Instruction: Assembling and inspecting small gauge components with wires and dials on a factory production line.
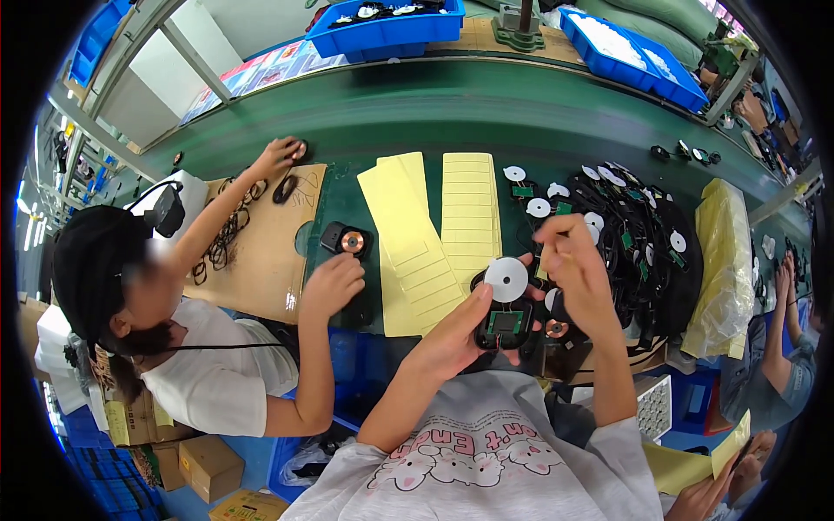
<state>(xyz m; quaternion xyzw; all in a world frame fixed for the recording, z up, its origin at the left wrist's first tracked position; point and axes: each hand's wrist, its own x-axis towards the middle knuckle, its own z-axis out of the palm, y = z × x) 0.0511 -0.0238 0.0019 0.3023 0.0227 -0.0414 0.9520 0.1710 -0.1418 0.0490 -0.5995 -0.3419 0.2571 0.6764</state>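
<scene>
My left hand (456, 334) holds a small black round housing (504, 323) with a green circuit board inside and a white disc (506, 278) lying on its top. My right hand (575, 269) pinches a small pale strip just right of the white disc, its fingers closed above the housing. Two yellow sheets of peel-off strips (439, 230) lie on the green table in front of me. A pile of black cabled parts with white discs (638, 239) sits to the right of my right hand.
A person on my left works at a brown cardboard sheet (256, 252), one hand near a black part with a copper coil (346, 240). Blue bins (387, 30) stand beyond the green conveyor (452, 108). A yellow plastic bag (725, 260) lies at the right. Another person's arm (777, 330) is at the far right.
</scene>
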